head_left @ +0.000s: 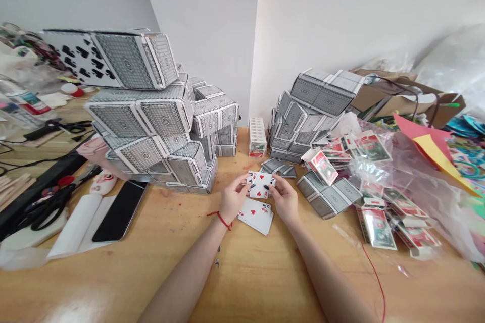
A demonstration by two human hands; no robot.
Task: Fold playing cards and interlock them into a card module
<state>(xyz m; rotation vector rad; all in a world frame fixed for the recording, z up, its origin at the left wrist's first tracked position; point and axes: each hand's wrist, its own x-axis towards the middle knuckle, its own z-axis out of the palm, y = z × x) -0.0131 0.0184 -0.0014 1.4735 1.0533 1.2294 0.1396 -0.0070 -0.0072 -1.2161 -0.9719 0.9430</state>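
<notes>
"While both hands are occupied, can you tell me where the playing cards [260, 182] are?"

"They are between the left hand [234, 197] and the right hand [286, 199], just beyond the loose pile [257, 217] on the table [170, 257]. Whether they touch the wood, I cannot tell."

"And how are the fingers?"

"On each hand, the thumb lies on the front of the cards and presses at one side. The other fingers are mostly hidden behind, so I cannot tell how they are placed. I see red hearts on the face."

"Which step is it, in your opinion?"

"I would judge that it is the lining up or joining of a few cards, because they seem to overlap. On both sides stand stacks of card blocks, the left stack [151, 116] and the right stack [316, 98], so this is perhaps a small part of the same kind of work."

"What does the next move call for?"

"In my judgement, an even and light pressure from both thumbs, so that the edges do not slip or bend. For taking another card from the pile, one hand must become free."
</notes>
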